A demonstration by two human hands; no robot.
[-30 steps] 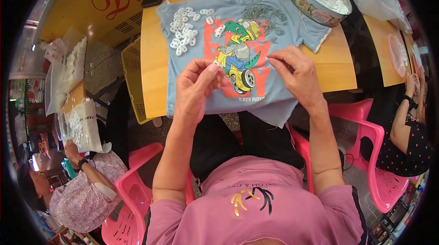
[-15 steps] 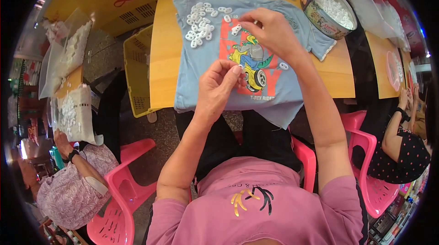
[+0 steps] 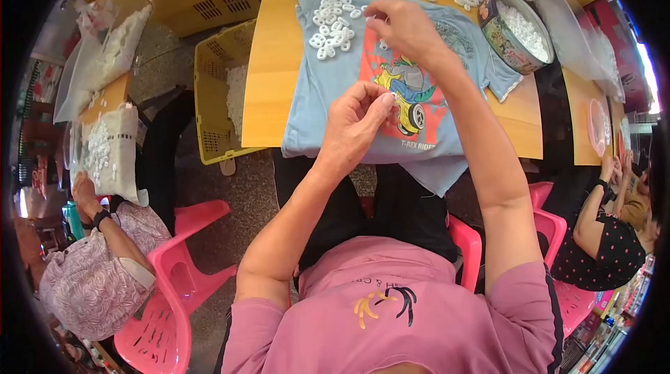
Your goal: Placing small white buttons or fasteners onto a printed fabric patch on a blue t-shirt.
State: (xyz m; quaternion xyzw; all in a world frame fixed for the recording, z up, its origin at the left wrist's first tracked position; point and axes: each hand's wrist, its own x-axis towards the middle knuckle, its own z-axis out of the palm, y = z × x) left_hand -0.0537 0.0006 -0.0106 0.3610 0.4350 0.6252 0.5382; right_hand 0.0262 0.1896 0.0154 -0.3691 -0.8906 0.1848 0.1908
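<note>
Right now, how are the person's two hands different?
The left hand is curled near the shirt's lower picture, fingers pinched together; whether it holds a piece is hidden. The right hand reaches farther up the shirt, beside the pile of white rings. Both are bare and hover over the blue shirt.

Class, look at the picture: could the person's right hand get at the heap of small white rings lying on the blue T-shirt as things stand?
Probably yes. The right hand hovers just beside the heap of white rings on the blue T-shirt, with nothing between them.
</note>
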